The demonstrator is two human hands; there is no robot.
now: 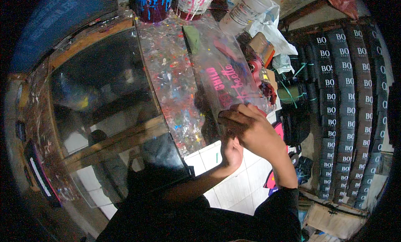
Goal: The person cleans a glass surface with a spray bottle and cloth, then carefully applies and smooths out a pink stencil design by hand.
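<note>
Clear plastic sheet (227,81) with pink lettering printed on it is what both hands are busy with: it slants up and away from the person over the paint-spattered worktop (169,75), its near end gathered at the hands. The right hand (248,127) lies on top, fingers curled down over the sheet's near edge in a closed grasp. The left hand (231,152) sits just beneath it, thumb up against the underside; it looks closed on the same edge, though the right hand hides most of its fingers.

Beside the sheet on the person's right lies a clutter of red and dark scraps (263,79) and a brown tape roll (261,45). At the far end of the worktop stand a blue paint bucket (152,3) and a white bucket streaked with pink (193,3), with a pale plastic bottle (244,10) lying tilted near them. To the left, a dark glass pane in a wooden frame (100,91) reflects the room. Off to the right, stacks of black printed boxes (346,108) fill a rack, well apart from the hands. White floor tiles (234,187) show below the forearms.
</note>
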